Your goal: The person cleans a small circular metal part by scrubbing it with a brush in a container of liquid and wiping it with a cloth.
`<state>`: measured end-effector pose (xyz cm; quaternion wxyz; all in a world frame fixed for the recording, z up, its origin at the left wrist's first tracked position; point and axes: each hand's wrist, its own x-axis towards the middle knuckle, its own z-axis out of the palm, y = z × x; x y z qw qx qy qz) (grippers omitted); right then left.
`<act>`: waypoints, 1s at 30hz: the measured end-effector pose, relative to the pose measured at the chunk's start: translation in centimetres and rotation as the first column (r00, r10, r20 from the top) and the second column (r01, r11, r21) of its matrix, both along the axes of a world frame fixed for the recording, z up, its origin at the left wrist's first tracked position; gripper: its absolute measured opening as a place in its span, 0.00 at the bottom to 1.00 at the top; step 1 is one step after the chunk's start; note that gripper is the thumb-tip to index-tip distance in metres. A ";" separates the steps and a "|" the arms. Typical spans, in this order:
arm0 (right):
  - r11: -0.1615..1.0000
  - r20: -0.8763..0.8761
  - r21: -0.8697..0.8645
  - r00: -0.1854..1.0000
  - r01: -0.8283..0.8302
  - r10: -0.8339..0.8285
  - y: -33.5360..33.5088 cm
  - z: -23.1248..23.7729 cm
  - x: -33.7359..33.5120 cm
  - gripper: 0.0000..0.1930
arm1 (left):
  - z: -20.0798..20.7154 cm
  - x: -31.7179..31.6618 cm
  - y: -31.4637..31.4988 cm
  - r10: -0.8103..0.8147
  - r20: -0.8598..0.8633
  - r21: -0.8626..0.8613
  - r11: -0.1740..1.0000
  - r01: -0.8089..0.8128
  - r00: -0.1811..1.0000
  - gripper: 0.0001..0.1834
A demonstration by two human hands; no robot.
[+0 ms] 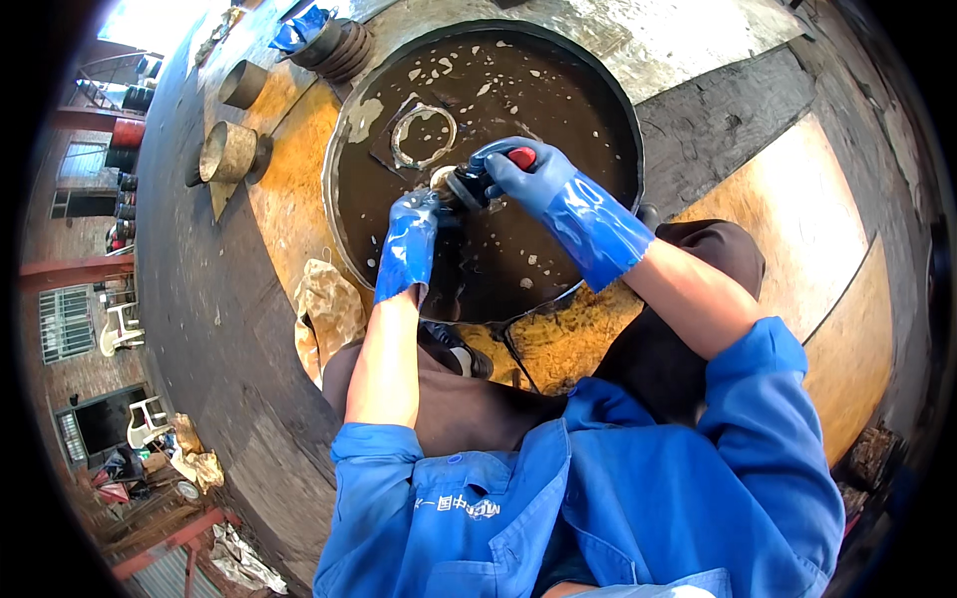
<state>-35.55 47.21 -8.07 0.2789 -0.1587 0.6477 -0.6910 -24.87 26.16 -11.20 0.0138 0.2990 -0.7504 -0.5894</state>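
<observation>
Both my hands wear long blue rubber gloves and work close together over a wide round tub (332, 189) of dark liquid with pale foam patches. In my right hand (533, 179) is a dark tool with a red end (521, 156); its exact kind is unclear. The tool's dark, blurred head meets a small round metal part (443, 176), which the closed fingers of my left hand (414, 214) hold. Just beyond them, a pale metal ring (456, 130) lies partly in the liquid, over a dark square-edged piece.
Left of the tub stand a metal cylinder (227, 152) and a smaller one (242, 85). Stacked dark rings (347, 52) with blue gloves on top sit at the far left rim. A crumpled tan cloth or bag (329, 309) lies near my left knee. Worn sheets (788, 199) cover the ground.
</observation>
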 end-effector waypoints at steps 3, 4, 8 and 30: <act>0.991 -0.075 0.096 0.994 0.090 -0.083 0.6 -1.0 -1.5 0.10 | -0.6 -1.0 0.7 0.121 0.023 0.101 0.987 -0.123 0.992 0.11; 0.985 -0.080 0.123 0.991 0.117 -0.108 0.6 -0.6 -1.5 0.11 | -1.0 -0.7 0.5 0.139 0.003 0.148 0.979 -0.138 0.990 0.11; 0.995 -0.071 -0.060 0.994 0.078 -0.083 0.8 0.4 -0.9 0.10 | -1.5 -0.2 -0.1 0.102 -0.086 0.201 0.976 -0.083 0.991 0.11; 0.989 -0.275 0.143 0.961 0.029 0.012 0.6 0.2 -1.5 0.13 | 0.1 -1.0 0.7 0.005 -0.497 0.086 0.995 0.043 0.868 0.15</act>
